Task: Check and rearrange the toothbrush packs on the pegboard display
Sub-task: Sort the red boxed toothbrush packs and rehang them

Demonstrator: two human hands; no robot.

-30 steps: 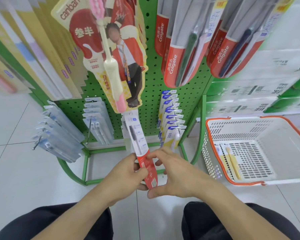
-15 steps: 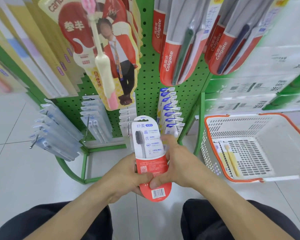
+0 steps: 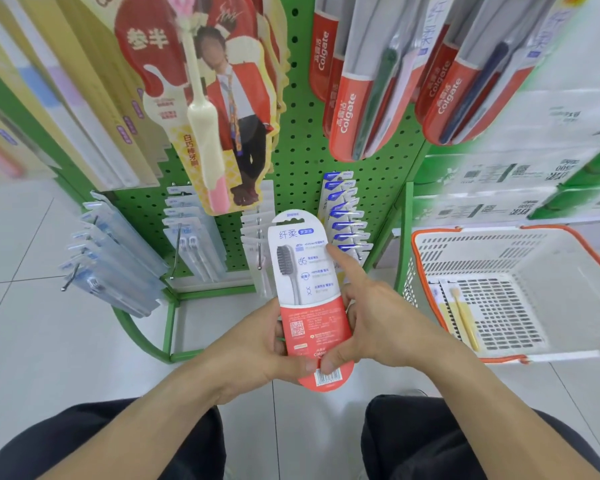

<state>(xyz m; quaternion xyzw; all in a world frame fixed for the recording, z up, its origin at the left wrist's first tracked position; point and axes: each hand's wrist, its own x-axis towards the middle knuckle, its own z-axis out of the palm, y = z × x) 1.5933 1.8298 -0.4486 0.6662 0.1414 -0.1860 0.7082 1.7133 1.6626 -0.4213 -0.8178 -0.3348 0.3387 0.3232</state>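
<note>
A white and red toothbrush pack (image 3: 309,296) with a grey brush stands upright in front of the green pegboard (image 3: 302,161), its back face toward me. My left hand (image 3: 257,348) grips its lower left edge. My right hand (image 3: 371,317) holds the lower right edge, thumb on the red part, forefinger stretched up along the pack's right side. Behind it a bare peg (image 3: 259,247) juts from a row of matching packs. Blue-topped packs (image 3: 347,220) hang to the right, clear packs (image 3: 191,237) to the left.
Red Colgate packs (image 3: 357,98) and a large canban pack (image 3: 205,109) hang overhead. More clear packs (image 3: 111,261) stick out at the lower left. A white basket with an orange rim (image 3: 426,299) sits on the floor at right, holding a yellow toothbrush pack (image 3: 461,317). My knees frame the bottom.
The pack has been turned from edge-on to face me and raised upright in front of the pegboard. My right forefinger has stretched up along its side.
</note>
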